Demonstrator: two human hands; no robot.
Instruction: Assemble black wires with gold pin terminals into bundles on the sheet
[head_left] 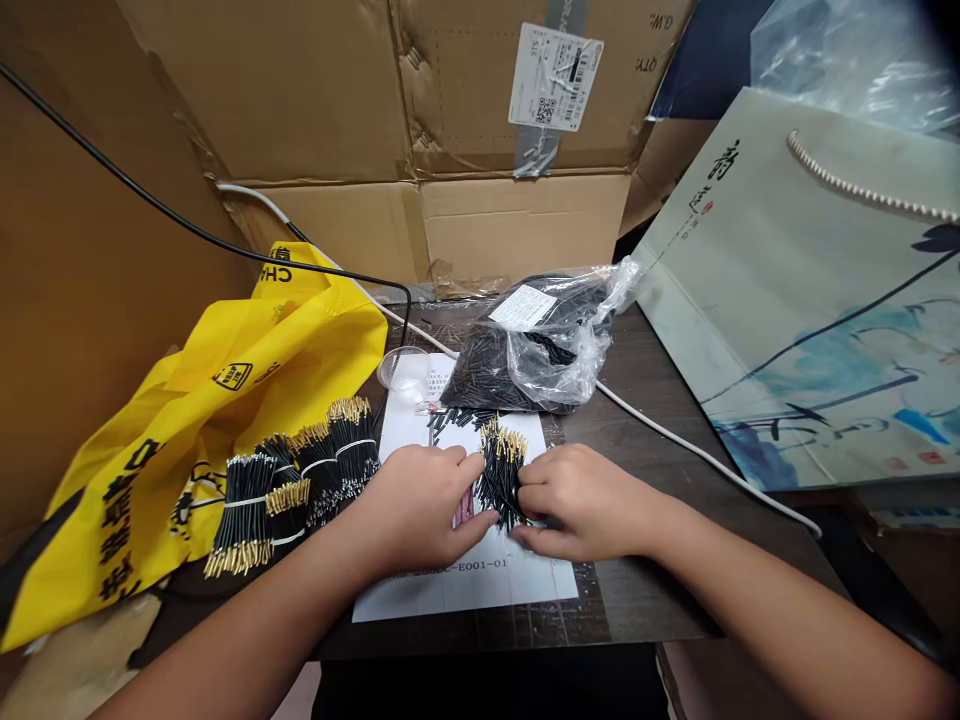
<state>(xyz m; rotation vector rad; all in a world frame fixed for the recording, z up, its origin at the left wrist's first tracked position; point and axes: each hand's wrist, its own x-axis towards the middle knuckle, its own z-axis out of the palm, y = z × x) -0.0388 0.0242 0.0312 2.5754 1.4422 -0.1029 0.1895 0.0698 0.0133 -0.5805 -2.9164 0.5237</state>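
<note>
A loose bunch of short black wires [501, 470] with gold tips stands out between my two hands, above a white printed sheet [517, 580]. My left hand [424, 505] presses its left side, index finger above and thumb below. Curled fingers of my right hand [574, 500] grip the right side. Something pinkish [465, 506] shows under my left fingers; I cannot make out what it is. Several tied bundles of similar wires [244, 510] lie left of my left forearm. Loose black pieces [465, 418] are scattered just behind the bunch.
A clear plastic bag [517, 350] full of black pieces lies behind my hands, near a small clear round dish [405, 372]. A yellow bag [292, 340] covers the left side. A white cable [675, 440] crosses the table [645, 600]. A paper bag [810, 300] and cardboard boxes [315, 90] stand behind.
</note>
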